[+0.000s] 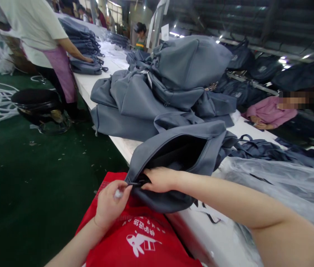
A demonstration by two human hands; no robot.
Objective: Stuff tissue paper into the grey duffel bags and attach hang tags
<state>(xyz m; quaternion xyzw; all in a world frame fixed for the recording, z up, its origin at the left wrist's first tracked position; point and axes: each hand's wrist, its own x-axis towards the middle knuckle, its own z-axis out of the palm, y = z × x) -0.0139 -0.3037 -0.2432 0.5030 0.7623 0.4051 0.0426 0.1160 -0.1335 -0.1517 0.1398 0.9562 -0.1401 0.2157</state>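
A dark grey-blue bag (179, 129) lies at the table's near edge, its long zipped opening gaping and its inside dark. At the opening's left end, my left hand (112, 202) pinches the zipper end between thumb and fingers; something small and whitish shows in its palm. My right hand (159, 180) reaches into the opening, its fingertips partly hidden at the inner edge near that same corner. The fingers look bent onto the edge of the bag. Below the bag is the red apron (143, 241) with a white printed figure and lettering.
Several more grey bags (137, 96) are heaped just beyond on the white table (120, 148). Clear plastic sheeting (271, 181) and dark straps lie to the right. A co-worker (42, 40) stands at left by a black stool (37, 100); another person in pink (274, 111) is at right.
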